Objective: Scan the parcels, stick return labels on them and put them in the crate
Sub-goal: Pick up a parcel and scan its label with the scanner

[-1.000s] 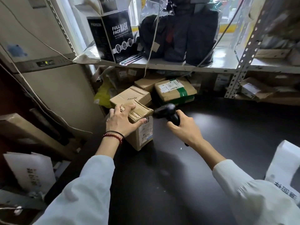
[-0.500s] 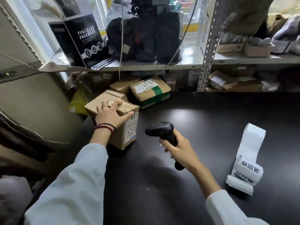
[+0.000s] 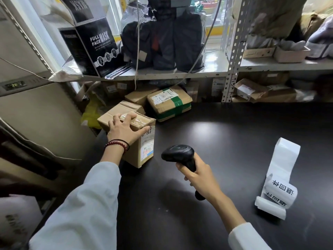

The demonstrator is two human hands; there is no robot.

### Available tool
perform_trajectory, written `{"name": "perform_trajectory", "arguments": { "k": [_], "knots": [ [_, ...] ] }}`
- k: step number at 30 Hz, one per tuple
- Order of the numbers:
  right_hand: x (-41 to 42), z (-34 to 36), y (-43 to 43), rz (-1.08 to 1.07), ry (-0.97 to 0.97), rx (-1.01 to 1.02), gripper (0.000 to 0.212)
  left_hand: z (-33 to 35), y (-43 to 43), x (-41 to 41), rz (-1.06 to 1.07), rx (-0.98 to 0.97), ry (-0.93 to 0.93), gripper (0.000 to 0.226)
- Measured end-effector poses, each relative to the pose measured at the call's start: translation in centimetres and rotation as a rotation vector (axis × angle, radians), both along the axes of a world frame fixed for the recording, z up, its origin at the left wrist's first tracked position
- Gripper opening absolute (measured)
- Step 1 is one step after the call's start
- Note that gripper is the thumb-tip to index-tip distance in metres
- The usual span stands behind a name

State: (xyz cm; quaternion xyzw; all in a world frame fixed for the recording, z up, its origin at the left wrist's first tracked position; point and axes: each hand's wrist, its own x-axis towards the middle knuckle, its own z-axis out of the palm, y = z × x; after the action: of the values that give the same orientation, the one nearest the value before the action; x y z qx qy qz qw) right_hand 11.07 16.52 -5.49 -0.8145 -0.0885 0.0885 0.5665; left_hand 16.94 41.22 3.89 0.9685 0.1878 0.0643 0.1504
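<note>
A small brown cardboard parcel (image 3: pixel 144 150) stands on the black table (image 3: pixel 234 141) at the left, its shipping label facing right. My left hand (image 3: pixel 124 129) grips the parcel's taped top, thumb over the right edge. To the right and nearer me, my right hand (image 3: pixel 200 175) grips a black barcode scanner (image 3: pixel 178 154), whose head points left toward the parcel's label. A strip of white return labels (image 3: pixel 279 179) with black characters lies curled on the table at the right. No crate is in view.
More cardboard parcels sit behind, one with green tape (image 3: pixel 169 101) and others under the metal shelf (image 3: pixel 162 74). The shelf holds a black mask box (image 3: pixel 97 44) and dark bags. A grey appliance (image 3: pixel 36 114) stands at the left.
My right hand has drawn the scanner back from the parcel, toward me and to the right. The view has swung right, bringing the label strip fully into sight. My left hand stays on the parcel.
</note>
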Motion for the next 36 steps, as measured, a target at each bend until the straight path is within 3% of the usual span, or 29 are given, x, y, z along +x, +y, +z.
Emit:
{"name": "perform_trajectory", "arguments": {
  "k": [24, 32, 36],
  "knots": [
    [0.1, 0.6, -1.2, -0.099, -0.005, -0.018, 0.026, -0.8, 0.2, -2.2, -0.014, -0.007, -0.048, 0.071],
    [0.6, 0.8, -4.3, -0.272, 0.022, -0.025, 0.019, -1.3, -2.7, -3.6, -0.212, -0.051, -0.061, 0.061],
    [0.5, 0.7, -5.8, -0.351, 0.069, -0.03, 0.021, -1.1, -4.8, -3.6, -0.33, -0.085, 0.092, 0.056]
  ]
}}
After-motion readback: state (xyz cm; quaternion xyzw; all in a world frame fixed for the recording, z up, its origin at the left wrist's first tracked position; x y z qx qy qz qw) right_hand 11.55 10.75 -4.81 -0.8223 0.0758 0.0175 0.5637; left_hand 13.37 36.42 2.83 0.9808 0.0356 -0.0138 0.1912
